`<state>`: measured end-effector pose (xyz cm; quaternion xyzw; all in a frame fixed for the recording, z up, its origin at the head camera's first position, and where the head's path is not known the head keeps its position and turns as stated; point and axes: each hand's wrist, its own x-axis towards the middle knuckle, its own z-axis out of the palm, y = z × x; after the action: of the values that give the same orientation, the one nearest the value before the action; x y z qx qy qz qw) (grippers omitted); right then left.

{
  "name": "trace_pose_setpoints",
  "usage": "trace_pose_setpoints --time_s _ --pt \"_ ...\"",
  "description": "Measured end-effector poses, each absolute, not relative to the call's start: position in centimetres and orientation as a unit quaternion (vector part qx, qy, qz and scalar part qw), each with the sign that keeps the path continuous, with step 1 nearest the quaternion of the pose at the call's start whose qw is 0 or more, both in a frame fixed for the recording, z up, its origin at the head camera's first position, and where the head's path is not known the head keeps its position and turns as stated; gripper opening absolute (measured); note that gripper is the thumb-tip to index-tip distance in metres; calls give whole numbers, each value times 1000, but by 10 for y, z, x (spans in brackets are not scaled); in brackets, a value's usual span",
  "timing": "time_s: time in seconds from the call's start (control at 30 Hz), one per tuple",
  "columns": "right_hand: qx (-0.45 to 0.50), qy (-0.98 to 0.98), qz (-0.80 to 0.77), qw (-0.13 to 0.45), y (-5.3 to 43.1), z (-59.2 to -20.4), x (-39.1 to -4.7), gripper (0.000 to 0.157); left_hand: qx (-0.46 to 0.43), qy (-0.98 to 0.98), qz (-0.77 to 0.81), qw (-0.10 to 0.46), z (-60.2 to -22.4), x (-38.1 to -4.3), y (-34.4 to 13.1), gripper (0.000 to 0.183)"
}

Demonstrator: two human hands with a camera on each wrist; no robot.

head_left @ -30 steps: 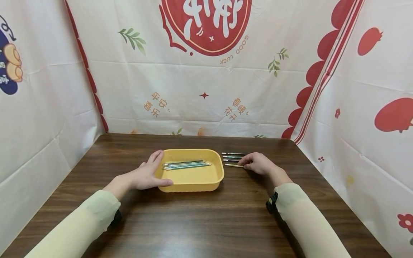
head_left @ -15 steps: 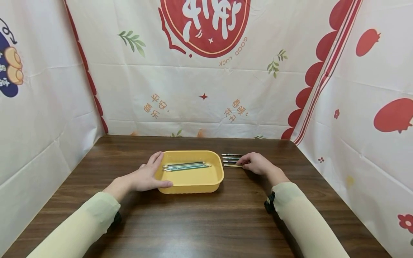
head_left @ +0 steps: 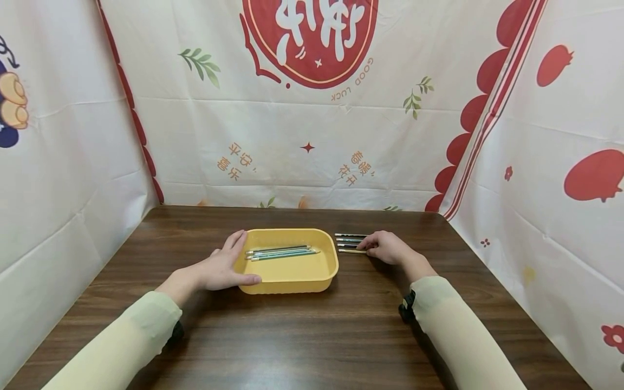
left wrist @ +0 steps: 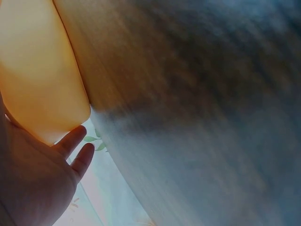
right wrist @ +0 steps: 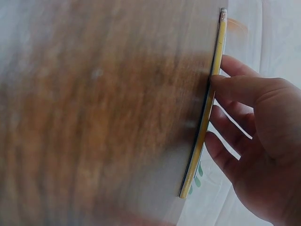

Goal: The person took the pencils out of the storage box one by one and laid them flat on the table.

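The right hand (head_left: 388, 247) pinches a yellow pencil (right wrist: 199, 141) on the table (head_left: 292, 336), right of a yellow tray (head_left: 287, 286) holding more pencils (head_left: 287, 255); the left hand (head_left: 220, 268), fingers spread, rests against the tray's left end.

Right hand (head_left: 387, 247) is slightly further left than 1 s ago, nearer the tray (head_left: 287, 287), and hides more of the other pencils (head_left: 350, 235). Yellow pencil (head_left: 351, 251) in its pinch is further left too: eraser end is nearly level with the rest, was set back. Gap to the dark pencil (head_left: 347, 246) behind is narrower. Head view is tipped up a touch; print (head_left: 12, 89) on the left cloth (head_left: 73, 189) is cut off more.
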<state>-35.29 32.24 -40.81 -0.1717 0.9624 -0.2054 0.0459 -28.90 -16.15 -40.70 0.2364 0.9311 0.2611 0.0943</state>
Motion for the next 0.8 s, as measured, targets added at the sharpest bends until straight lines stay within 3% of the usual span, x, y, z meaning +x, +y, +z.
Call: trace_pose_setpoints --time_s 0.43,0.8 --pt "-184 948 -259 24 320 -401 -350 26 237 932 257 93 -407 -288 -161 133" --pt "-207 934 -292 -25 283 -374 -342 25 239 932 259 91 -407 -288 -161 133"
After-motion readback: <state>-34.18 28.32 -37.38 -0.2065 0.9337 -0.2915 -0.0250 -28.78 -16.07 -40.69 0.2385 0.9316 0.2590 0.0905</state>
